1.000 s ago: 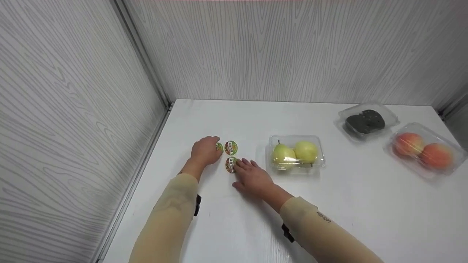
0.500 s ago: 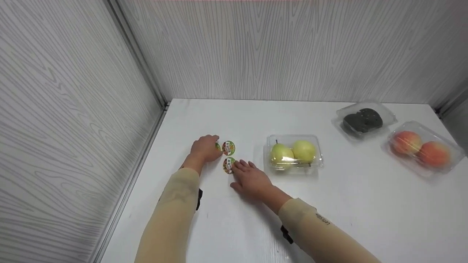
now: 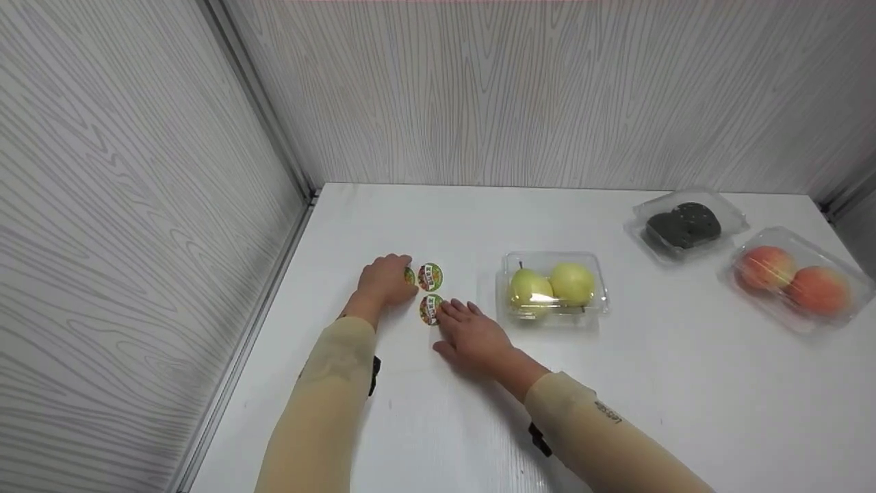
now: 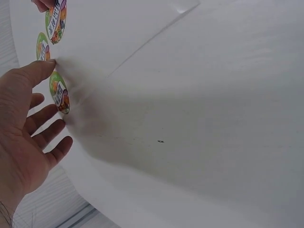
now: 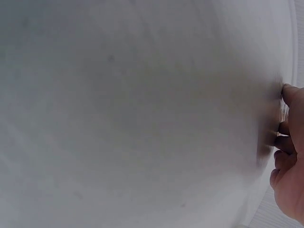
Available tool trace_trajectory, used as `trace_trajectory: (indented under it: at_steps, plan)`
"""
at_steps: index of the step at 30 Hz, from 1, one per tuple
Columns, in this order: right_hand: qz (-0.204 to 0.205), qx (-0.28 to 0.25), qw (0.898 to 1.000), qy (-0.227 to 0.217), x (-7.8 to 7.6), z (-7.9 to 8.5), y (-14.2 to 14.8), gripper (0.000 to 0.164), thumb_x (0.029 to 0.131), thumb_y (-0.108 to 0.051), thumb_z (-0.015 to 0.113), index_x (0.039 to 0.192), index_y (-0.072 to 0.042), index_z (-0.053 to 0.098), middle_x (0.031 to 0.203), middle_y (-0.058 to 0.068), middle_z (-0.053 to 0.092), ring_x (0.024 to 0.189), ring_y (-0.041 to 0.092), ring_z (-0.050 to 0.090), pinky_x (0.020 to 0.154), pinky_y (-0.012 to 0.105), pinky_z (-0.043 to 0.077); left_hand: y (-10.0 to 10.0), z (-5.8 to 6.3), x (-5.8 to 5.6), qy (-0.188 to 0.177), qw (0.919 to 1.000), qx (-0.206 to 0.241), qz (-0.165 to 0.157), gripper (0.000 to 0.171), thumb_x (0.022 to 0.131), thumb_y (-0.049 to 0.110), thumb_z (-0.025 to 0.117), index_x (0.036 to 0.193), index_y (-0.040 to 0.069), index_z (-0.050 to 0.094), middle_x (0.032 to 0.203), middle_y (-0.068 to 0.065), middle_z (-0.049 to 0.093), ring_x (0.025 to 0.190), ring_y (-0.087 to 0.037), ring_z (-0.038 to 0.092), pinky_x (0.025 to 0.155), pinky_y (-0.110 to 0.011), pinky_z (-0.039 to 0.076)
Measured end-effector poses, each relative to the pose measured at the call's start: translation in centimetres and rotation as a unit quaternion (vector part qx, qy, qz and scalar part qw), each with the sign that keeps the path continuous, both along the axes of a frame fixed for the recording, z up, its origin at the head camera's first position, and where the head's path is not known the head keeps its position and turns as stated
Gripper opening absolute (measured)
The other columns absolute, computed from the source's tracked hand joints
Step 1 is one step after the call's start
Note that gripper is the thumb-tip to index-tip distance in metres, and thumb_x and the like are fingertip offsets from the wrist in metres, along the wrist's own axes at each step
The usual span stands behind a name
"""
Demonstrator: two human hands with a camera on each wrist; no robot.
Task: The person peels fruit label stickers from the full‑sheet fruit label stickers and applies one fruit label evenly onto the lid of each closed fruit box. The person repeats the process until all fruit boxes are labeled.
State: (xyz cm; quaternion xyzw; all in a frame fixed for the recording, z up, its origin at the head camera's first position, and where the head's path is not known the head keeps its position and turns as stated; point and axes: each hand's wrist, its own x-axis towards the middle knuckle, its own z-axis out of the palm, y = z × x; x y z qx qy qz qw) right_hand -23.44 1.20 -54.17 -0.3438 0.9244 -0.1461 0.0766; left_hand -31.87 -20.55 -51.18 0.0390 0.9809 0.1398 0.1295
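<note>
Three round fruit-printed stickers lie close together on the white table [image 3: 657, 383]. In the head view my left hand [image 3: 387, 281] covers most of the left sticker [image 3: 409, 276]. The left wrist view shows its thumb and fingers spread around a sticker [image 4: 60, 92], the thumb tip beside another sticker [image 4: 43, 47]. To the right of that hand is the upper sticker [image 3: 430, 276], uncovered. My right hand [image 3: 474, 337] lies palm down, fingers extended, fingertips on the right edge of the lower sticker [image 3: 429, 309]. Its fingertips [image 5: 280, 140] reach the surface in the right wrist view.
A clear clamshell box [image 3: 602, 308] with two yellow-green pears stands right of my right hand. Farther right are a clear box [image 3: 732, 216] holding dark round items and another box [image 3: 855, 284] with two red-orange fruits. Wood-grain panels [image 3: 479, 96] wall the back and left.
</note>
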Motion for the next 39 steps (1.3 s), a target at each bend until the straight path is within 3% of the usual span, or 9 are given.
trace_trajectory:
  at_steps: [10, 19, 23, 29, 35, 39]
  plan:
    - [0.001, -0.001, 1.0, 0.0, 0.0, -0.1, -0.1, 0.065, 0.107, -0.036, 0.062, 0.157, 0.002, 0.046, 0.164, 0.019, 0.043, 0.154, 0.036, 0.036, 0.127, 0.05, 0.025, -0.2, -0.7, -0.1, 0.012, 0.9999, -0.006, -0.005, 0.067, 0.099, 0.029, 0.073, 0.158, 0.007, 0.05, 0.151, -0.017, 0.058, 0.14, -0.039, 0.053, 0.116, -0.055, 0.039]
    - [0.001, 0.002, 1.0, 0.006, -0.1, -0.2, -0.2, 0.066, 0.108, -0.038, 0.06, 0.158, 0.001, 0.045, 0.164, 0.017, 0.044, 0.154, 0.035, 0.036, 0.127, 0.05, 0.025, -0.8, 0.3, 0.7, 0.031, 0.9993, 0.022, 0.004, 0.076, 0.092, 0.027, 0.077, 0.158, 0.006, 0.048, 0.15, -0.02, 0.056, 0.139, -0.04, 0.05, 0.115, -0.055, 0.041]
    - [-0.006, -0.002, 1.0, -0.003, 0.0, -0.1, -0.2, 0.066, 0.107, -0.038, 0.061, 0.158, 0.001, 0.045, 0.165, 0.017, 0.043, 0.155, 0.035, 0.035, 0.127, 0.05, 0.024, -0.5, 1.1, 0.7, 0.042, 0.9981, 0.043, 0.008, 0.073, 0.091, 0.032, 0.076, 0.155, 0.006, 0.053, 0.146, -0.021, 0.056, 0.135, -0.039, 0.05, 0.112, -0.055, 0.044]
    - [-0.008, 0.009, 1.0, -0.006, 0.2, -0.1, -0.2, 0.067, 0.108, -0.039, 0.06, 0.16, 0.0, 0.043, 0.166, 0.016, 0.041, 0.156, 0.034, 0.034, 0.127, 0.049, 0.023, 0.1, 2.9, 0.8, 0.059, 0.9966, 0.056, 0.011, 0.049, 0.1, 0.037, 0.063, 0.137, 0.007, 0.07, 0.131, -0.017, 0.063, 0.124, -0.035, 0.054, 0.108, -0.053, 0.045]
    - [-0.007, 0.007, 1.0, -0.008, 0.2, 0.0, -0.2, 0.067, 0.108, -0.039, 0.06, 0.159, 0.001, 0.044, 0.165, 0.017, 0.041, 0.155, 0.035, 0.034, 0.127, 0.05, 0.023, 0.1, 4.6, 0.4, 0.081, 0.996, 0.009, -0.038, 0.033, 0.106, 0.03, 0.059, 0.126, 0.012, 0.078, 0.119, -0.009, 0.073, 0.117, -0.032, 0.059, 0.107, -0.054, 0.044]
    - [-0.006, -0.006, 1.0, -0.005, -0.1, 0.0, 0.0, 0.067, 0.107, -0.039, 0.062, 0.158, 0.002, 0.046, 0.164, 0.018, 0.043, 0.155, 0.037, 0.035, 0.127, 0.051, 0.024, 0.3, 5.9, 0.3, 0.081, 0.9941, -0.015, -0.07, 0.026, 0.104, 0.025, 0.062, 0.12, 0.015, 0.08, 0.109, -0.005, 0.077, 0.109, -0.03, 0.063, 0.105, -0.055, 0.045]
